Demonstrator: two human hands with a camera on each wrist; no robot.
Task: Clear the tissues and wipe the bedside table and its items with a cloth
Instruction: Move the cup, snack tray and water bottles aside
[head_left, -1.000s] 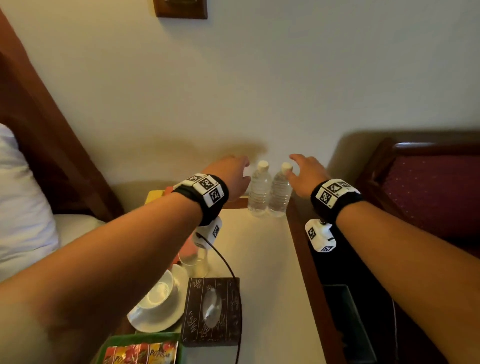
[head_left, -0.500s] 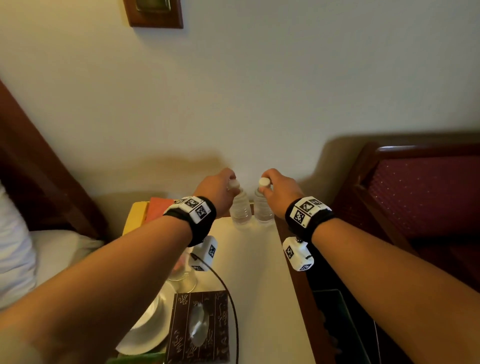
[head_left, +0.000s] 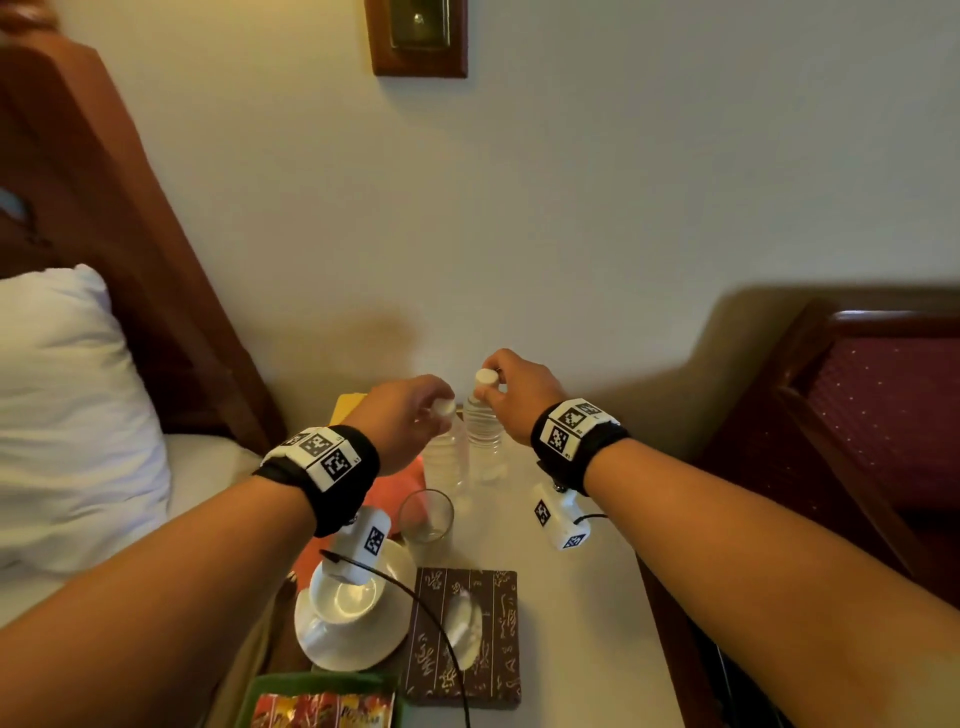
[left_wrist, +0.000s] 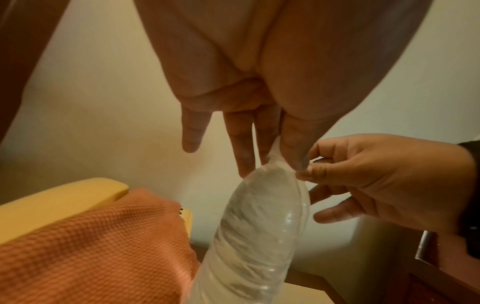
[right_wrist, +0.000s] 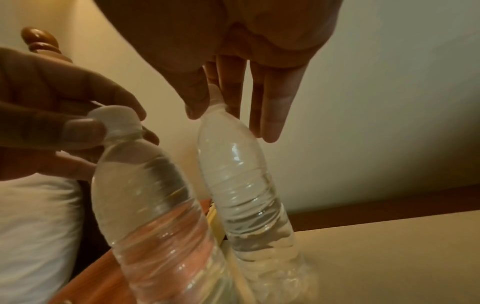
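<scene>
Two clear water bottles stand at the back of the bedside table (head_left: 571, 623). My left hand (head_left: 439, 410) pinches the white cap of the left bottle (head_left: 447, 457). My right hand (head_left: 491, 384) pinches the cap of the right bottle (head_left: 483, 436), whose cap sits higher. The left wrist view shows my left hand (left_wrist: 275, 156) closing thumb and fingers on the neck of its bottle (left_wrist: 259, 226). In the right wrist view my right hand (right_wrist: 215, 102) holds the right bottle (right_wrist: 241, 174) beside the left bottle (right_wrist: 137, 181). An orange cloth (head_left: 410, 488) lies left of them, over a yellow object (left_wrist: 59, 199).
A drinking glass (head_left: 426, 519), a white cup on a saucer (head_left: 343, 597), a dark patterned tissue box (head_left: 465, 634) and a green tray of sachets (head_left: 322, 701) fill the table's left and near side. A bed pillow (head_left: 67, 415) lies left, a red chair (head_left: 883, 415) right.
My hands reached out to the bottles, then closed on their caps. The right bottle's cap now sits higher than the left one. The head camera has tilted up.
</scene>
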